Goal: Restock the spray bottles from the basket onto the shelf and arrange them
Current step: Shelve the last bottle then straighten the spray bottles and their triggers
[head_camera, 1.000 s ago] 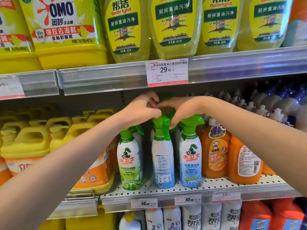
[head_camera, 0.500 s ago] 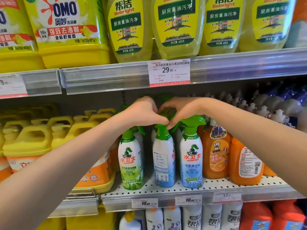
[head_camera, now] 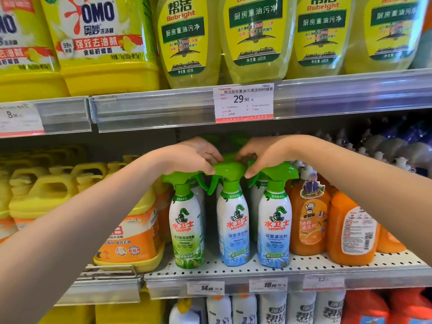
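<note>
Three white spray bottles with green trigger heads stand at the front of the perforated shelf (head_camera: 304, 267). The left one (head_camera: 187, 232) has a green label. The middle one (head_camera: 233, 230) and the right one (head_camera: 274, 232) have blue labels. More spray bottles stand behind them, mostly hidden. My left hand (head_camera: 189, 157) and my right hand (head_camera: 264, 155) both pinch the green trigger head (head_camera: 230, 170) of the middle bottle, one from each side. The middle bottle now shows its front label. The basket is out of view.
Orange cleaner bottles (head_camera: 308, 220) stand right of the sprays, yellow and orange jugs (head_camera: 131, 232) to their left. The upper shelf rail (head_camera: 163, 111) with a price tag (head_camera: 243, 102) hangs just above my hands. Yellow refill pouches (head_camera: 254, 36) sit on top.
The middle spray bottle has turned under both hands from showing its back label to showing its front label. My hands stayed on its trigger head.
</note>
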A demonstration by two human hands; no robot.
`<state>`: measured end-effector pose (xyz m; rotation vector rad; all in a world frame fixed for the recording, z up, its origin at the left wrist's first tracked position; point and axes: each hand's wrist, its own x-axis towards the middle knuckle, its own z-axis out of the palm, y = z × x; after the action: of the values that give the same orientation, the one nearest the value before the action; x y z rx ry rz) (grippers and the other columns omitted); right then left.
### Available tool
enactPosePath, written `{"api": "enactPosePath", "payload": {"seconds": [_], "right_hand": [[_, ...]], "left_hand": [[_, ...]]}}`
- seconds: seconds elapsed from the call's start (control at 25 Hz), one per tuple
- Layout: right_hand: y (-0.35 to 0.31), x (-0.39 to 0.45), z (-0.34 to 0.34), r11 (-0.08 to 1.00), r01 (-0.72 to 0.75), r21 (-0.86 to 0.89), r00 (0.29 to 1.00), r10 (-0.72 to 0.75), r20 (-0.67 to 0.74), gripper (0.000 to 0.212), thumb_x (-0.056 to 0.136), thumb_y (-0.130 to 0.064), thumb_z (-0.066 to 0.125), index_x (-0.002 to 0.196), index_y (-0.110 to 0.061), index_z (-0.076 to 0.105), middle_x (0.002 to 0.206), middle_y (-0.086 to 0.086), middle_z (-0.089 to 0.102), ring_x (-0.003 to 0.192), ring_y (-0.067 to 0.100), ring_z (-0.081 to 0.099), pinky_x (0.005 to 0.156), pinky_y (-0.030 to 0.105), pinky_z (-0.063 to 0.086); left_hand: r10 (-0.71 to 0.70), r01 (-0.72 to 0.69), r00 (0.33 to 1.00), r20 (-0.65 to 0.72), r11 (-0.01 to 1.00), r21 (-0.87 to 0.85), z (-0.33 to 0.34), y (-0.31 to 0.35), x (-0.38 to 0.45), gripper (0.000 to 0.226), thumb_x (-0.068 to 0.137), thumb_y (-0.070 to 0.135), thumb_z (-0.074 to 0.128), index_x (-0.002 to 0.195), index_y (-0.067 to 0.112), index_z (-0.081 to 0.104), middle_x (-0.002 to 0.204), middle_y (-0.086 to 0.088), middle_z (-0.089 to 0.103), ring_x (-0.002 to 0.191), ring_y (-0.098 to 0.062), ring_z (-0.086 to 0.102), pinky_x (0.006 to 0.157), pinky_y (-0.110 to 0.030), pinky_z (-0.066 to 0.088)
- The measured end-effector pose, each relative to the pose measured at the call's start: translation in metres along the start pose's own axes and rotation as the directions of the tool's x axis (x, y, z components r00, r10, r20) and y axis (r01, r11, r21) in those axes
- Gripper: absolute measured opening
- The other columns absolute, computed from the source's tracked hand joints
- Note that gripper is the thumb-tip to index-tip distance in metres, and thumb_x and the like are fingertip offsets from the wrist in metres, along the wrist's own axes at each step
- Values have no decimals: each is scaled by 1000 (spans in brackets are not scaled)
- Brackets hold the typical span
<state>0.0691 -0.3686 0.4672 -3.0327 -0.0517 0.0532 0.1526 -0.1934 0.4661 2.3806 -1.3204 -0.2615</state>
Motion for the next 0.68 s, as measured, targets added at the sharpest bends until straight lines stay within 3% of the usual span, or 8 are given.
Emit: {"api": "enactPosePath", "payload": {"seconds": [0.12,0.28,0.4,0.56,0.68], "right_hand": [[1,1,3,999,-12,31,1000,13,-16,49,83,-27,64,129,-14,50,132,4,56,117,19,53,97,27,41],[4,-1,6,999,-50,3,998,50,-29,47,83,-36,63,123,-12,56,124,7,59,107,22,55,93,32,44],[5,-2,4,998,-63,-17,998,63,9,47,82,-39,62,120,-11,57,120,8,59,103,23,55,88,33,44],[4,-6,-2,994,-103,-38,991,106,79,53,83,-48,56,122,-14,55,122,4,59,107,21,55,95,33,46],[5,-3,-9,941,-142,308,988,154,-17,47,93,-43,39,124,-10,53,121,4,59,104,16,54,91,26,44]], "left_hand": [[17,-17,999,27,1000,16,-2,-6,2,46,86,5,57,130,13,51,132,-6,58,121,-19,55,105,-32,42],[34,-32,998,60,999,-32,-1,-12,6,46,87,1,54,131,14,49,136,-5,55,125,-18,52,110,-35,37],[54,-50,996,67,998,-47,1,-13,12,46,88,1,52,132,15,48,138,-4,53,128,-17,48,110,-32,36],[58,-52,993,103,997,-63,-3,-11,14,44,86,8,57,129,17,51,124,0,59,117,-15,55,100,-25,39],[28,-34,999,-33,978,-205,-9,-12,21,26,90,18,53,115,14,58,113,-6,65,100,-16,61,87,-24,44]]}}
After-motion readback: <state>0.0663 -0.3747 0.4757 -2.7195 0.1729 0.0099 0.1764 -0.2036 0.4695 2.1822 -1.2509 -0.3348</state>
